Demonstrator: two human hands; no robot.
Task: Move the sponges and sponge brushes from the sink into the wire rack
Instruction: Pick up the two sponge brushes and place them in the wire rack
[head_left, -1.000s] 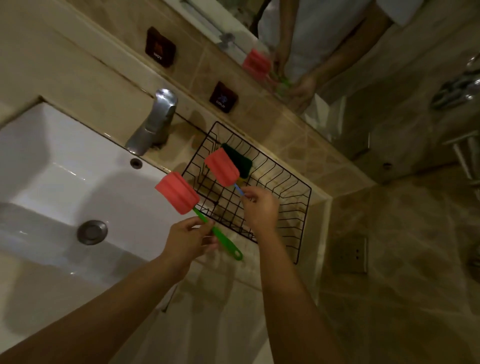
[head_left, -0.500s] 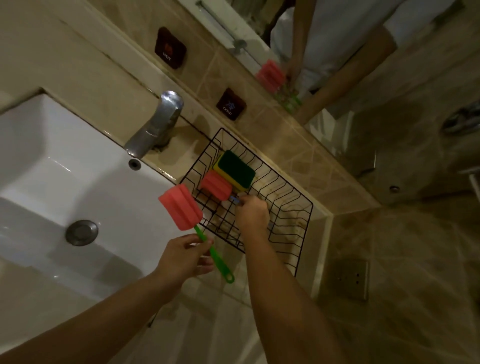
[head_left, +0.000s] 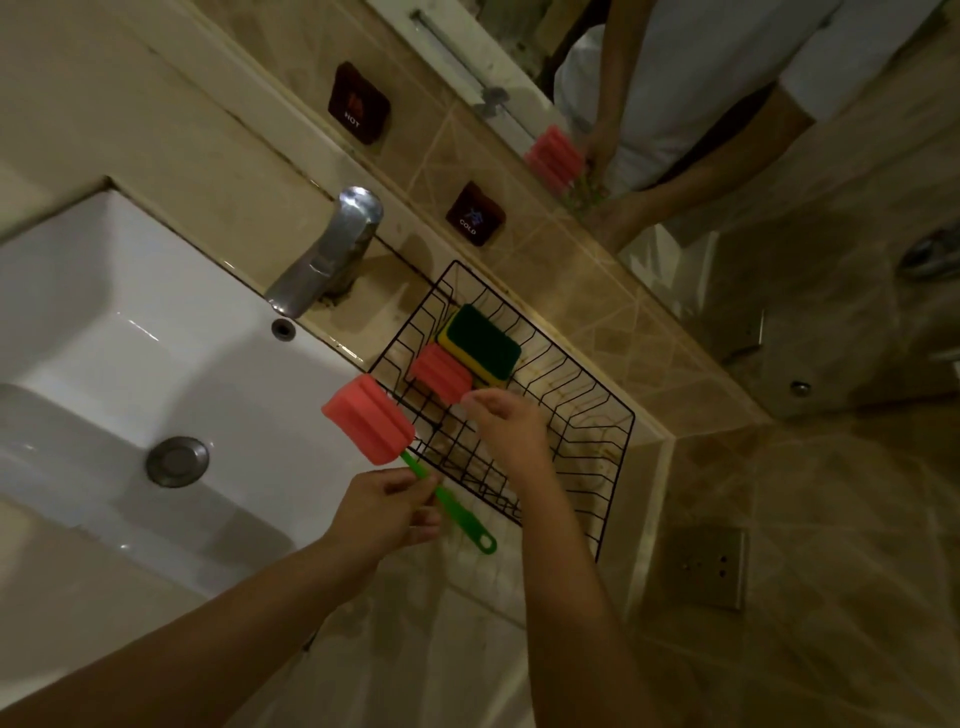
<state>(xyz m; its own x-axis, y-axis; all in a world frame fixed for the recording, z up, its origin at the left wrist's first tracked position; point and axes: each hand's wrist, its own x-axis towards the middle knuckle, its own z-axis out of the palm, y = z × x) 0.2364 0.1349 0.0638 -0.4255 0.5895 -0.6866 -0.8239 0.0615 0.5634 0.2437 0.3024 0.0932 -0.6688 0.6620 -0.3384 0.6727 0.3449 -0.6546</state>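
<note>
Inside wire rack (head_left: 597, 415): yellow-green sponge (head_left: 480, 345), pink sponge brush (head_left: 441, 371).

Racked brush's handle (head_left: 457, 402) behind right hand (head_left: 511, 431)

Two dark square wall plaques carry white lettering: the upper-left plaque (head_left: 358, 102) reads "HOT", and the plaque near the frame's upper middle (head_left: 475, 213) appears to read "COLD", though small.

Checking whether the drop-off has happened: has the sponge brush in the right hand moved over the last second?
Yes. That sponge brush has gone down into the wire rack, beside the green-and-yellow sponge; the right hand hovers just above it.
</note>
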